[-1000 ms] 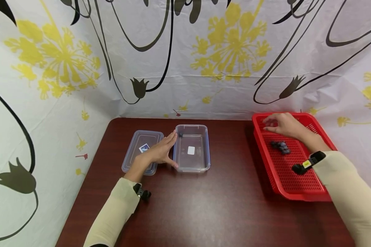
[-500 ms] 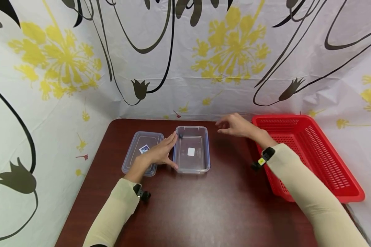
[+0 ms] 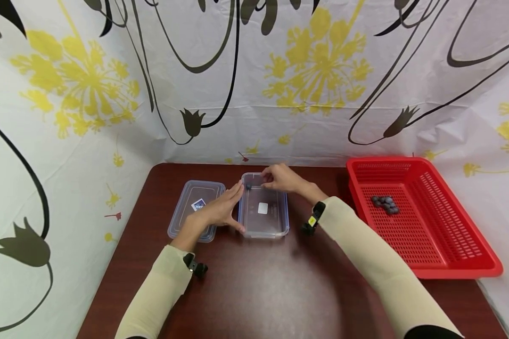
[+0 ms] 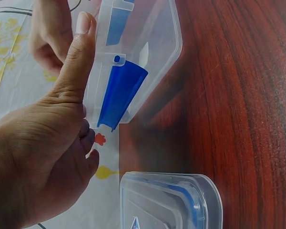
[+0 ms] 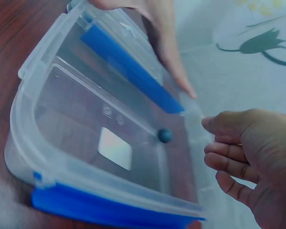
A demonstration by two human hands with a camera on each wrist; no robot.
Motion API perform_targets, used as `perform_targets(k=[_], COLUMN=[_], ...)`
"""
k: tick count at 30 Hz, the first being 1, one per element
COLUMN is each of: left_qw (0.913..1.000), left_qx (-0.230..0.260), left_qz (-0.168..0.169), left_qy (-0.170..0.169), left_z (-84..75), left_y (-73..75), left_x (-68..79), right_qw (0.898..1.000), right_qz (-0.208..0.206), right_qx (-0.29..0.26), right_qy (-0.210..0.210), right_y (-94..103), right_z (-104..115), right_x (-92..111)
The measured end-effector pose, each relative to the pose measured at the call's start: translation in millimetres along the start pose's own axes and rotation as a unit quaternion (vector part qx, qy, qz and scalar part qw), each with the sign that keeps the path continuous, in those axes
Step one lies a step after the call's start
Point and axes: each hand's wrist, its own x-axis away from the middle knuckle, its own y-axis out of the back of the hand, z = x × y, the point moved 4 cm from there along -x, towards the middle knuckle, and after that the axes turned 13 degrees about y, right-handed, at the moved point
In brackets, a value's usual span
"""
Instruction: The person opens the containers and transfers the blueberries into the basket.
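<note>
My left hand (image 3: 217, 209) rests with thumb and fingers spread along the left side of a clear plastic container (image 3: 263, 233) with blue side clips (image 4: 121, 93). Over the container's far end is my right hand (image 3: 282, 179), its fingers curled and thumb close to them. I cannot tell whether a small thing sits between its fingertips. In the right wrist view this hand (image 5: 257, 160) is right at the container's rim. A single dark blueberry (image 5: 164, 135) lies inside, near the far left corner. Several more blueberries (image 3: 386, 204) are clustered in the red basket (image 3: 424, 272).
Left of the container, partly under my left wrist, lies its clear lid (image 3: 180, 212) with a blue and white sticker. The red basket stands at the right of the dark wooden table (image 3: 254, 282). A flower-patterned cloth (image 3: 220, 94) hangs behind the table's far edge.
My right hand has moved left from above the red basket to over the container's far end. The blueberries in the basket show again. My left hand has stayed in place.
</note>
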Motion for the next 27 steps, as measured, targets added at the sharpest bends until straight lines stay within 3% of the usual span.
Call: perform_targets(k=[9, 21, 27], left_qw=[1.0000, 0.9999, 0.9999], left_qx=[-0.002, -0.004, -0.006], left_qz=[0.000, -0.005, -0.004], left_qy=[-0.009, -0.015, -0.010], left_z=[-2.9, -1.9, -0.5], left_y=[-1.4, 0.5, 0.8], left_x=[-0.1, -0.4, 0.3], right_qw=[0.998, 0.994, 0.994], right_qz=[0.034, 0.012, -0.013], right_qx=[0.002, 0.024, 0.029], right_qy=[-0.053, -0.103, -0.105], right_y=[-40.7, -64.8, -71.5], right_z=[-6, -9, -6], right_x=[-8, -20, -22])
